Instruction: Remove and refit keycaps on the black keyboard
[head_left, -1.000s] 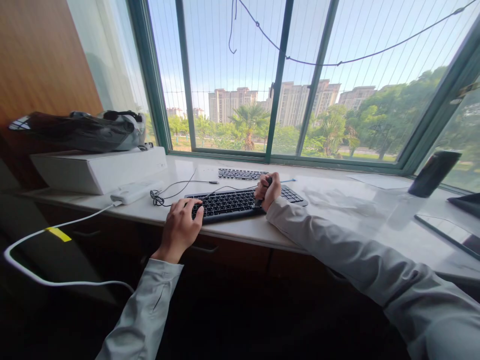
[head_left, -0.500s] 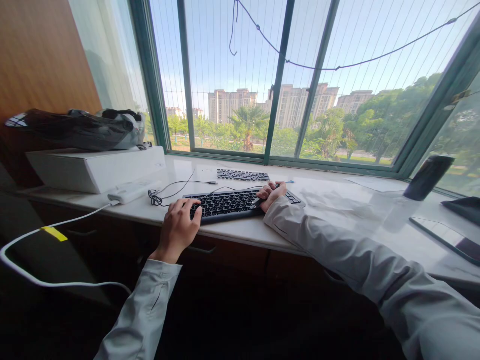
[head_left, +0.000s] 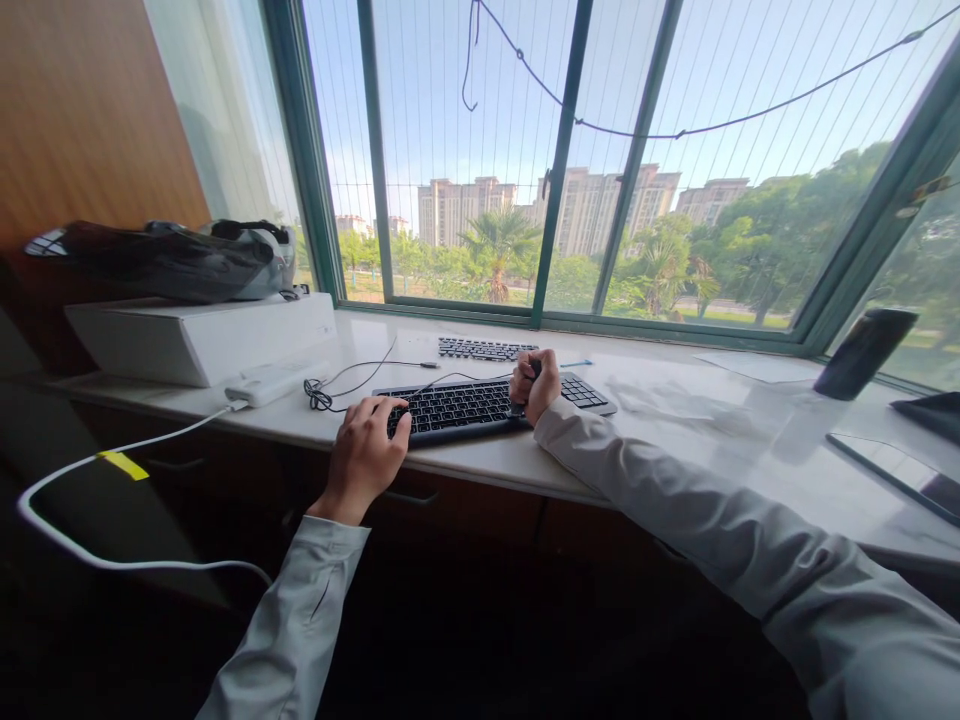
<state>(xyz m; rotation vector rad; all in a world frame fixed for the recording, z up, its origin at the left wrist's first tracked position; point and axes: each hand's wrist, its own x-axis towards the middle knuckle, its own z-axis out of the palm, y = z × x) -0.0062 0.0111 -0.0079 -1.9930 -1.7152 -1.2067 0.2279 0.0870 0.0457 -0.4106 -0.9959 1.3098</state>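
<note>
- The left hand (head_left: 367, 450) lay palm down, bent fingers over the left end of the black keyboard (head_left: 457, 408), thumb set apart from them.
- That keyboard sat on the white counter (head_left: 480, 462), under those fingers.
- The right hand (head_left: 537, 385) made an upright fist, fingers wrapped around a dark tool (head_left: 535, 367) over the keys, forearm slanting in from the right.
- Just beyond lay a loose key panel (head_left: 487, 349).

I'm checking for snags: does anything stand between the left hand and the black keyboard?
Nothing visible does: the left hand rests on the left end of the black keyboard. The thin black cable lies around the keyboard's far-left side, not visibly between them.
</note>
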